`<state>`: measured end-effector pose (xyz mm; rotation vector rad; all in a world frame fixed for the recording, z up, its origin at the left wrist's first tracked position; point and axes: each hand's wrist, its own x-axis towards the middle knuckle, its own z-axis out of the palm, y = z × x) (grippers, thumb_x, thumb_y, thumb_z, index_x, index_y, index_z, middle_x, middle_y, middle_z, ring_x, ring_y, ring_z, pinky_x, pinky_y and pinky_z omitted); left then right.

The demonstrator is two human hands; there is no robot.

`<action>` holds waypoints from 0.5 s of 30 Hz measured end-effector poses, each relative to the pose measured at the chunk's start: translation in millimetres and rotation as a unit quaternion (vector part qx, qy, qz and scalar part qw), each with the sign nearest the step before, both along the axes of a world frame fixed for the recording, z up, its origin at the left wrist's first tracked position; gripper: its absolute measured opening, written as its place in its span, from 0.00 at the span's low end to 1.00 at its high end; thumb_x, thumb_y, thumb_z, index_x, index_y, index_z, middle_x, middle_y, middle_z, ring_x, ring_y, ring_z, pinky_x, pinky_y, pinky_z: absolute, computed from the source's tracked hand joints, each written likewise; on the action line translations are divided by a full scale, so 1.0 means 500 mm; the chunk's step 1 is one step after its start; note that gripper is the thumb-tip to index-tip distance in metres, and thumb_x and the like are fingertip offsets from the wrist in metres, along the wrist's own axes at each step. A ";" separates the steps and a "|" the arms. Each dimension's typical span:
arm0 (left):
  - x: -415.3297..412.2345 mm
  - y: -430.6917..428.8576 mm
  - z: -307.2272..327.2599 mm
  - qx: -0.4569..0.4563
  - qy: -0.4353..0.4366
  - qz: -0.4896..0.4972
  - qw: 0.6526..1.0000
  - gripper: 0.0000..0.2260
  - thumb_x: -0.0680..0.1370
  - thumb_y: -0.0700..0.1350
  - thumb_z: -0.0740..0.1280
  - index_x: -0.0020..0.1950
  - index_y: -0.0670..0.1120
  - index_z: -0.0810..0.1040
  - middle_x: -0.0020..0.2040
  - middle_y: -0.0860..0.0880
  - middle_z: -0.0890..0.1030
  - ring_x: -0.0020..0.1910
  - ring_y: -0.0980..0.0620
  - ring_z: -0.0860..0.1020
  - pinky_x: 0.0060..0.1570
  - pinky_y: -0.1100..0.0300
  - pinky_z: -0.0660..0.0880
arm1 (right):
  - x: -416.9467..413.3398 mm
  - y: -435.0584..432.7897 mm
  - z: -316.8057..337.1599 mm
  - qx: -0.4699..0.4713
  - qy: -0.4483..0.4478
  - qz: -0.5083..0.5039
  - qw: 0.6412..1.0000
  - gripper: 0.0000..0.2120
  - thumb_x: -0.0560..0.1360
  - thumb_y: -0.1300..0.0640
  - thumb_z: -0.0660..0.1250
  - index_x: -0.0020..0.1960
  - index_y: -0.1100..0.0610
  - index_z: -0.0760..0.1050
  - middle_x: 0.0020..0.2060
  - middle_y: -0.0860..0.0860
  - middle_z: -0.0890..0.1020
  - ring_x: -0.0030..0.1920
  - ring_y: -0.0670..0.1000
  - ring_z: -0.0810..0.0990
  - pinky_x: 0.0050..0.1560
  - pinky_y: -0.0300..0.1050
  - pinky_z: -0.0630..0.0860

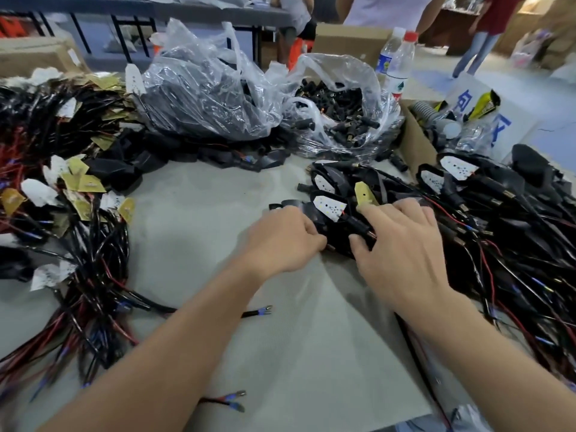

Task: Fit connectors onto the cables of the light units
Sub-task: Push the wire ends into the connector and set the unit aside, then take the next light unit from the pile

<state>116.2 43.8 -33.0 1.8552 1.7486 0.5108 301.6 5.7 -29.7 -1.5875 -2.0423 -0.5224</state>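
1. My left hand (pixel 286 241) curls round the black light unit (pixel 330 208) at the near edge of the right-hand pile (pixel 498 213).
2. My right hand (pixel 402 244) clasps the same unit between thumb and fingers.
3. Loose connectors (pixel 343 101) fill the open bag (pixel 352 65) behind.

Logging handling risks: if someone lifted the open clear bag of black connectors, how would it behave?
The bag looks thin and crumpled, so probably floppy, sagging round its load. Its mouth gapes, so connectors would likely spill if tipped.
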 end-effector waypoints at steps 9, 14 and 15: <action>-0.148 0.008 0.036 0.069 0.191 0.007 0.979 0.05 0.72 0.49 0.67 0.39 0.52 0.82 0.33 0.50 0.80 0.34 0.47 0.78 0.28 0.62 0.66 | -0.229 0.065 -0.019 -0.115 0.150 0.127 0.974 0.11 0.65 0.66 0.67 0.44 0.55 0.83 0.39 0.50 0.84 0.44 0.53 0.72 0.44 0.43 0.62; -0.301 -0.002 0.054 0.131 0.212 0.213 0.945 0.12 0.72 0.45 0.68 0.53 0.54 0.86 0.51 0.48 0.85 0.51 0.42 0.81 0.45 0.56 0.77 | -0.370 0.094 -0.032 -0.210 0.237 0.156 0.935 0.17 0.75 0.62 0.64 0.60 0.51 0.83 0.56 0.52 0.85 0.62 0.55 0.77 0.59 0.43 0.67; -0.332 -0.007 0.052 0.135 0.194 0.248 0.939 0.16 0.72 0.43 0.69 0.58 0.55 0.84 0.54 0.47 0.84 0.54 0.42 0.80 0.48 0.54 0.76 | -0.392 0.099 -0.039 -0.226 0.245 0.160 0.929 0.17 0.76 0.61 0.63 0.61 0.51 0.82 0.57 0.52 0.84 0.64 0.54 0.75 0.60 0.42 0.66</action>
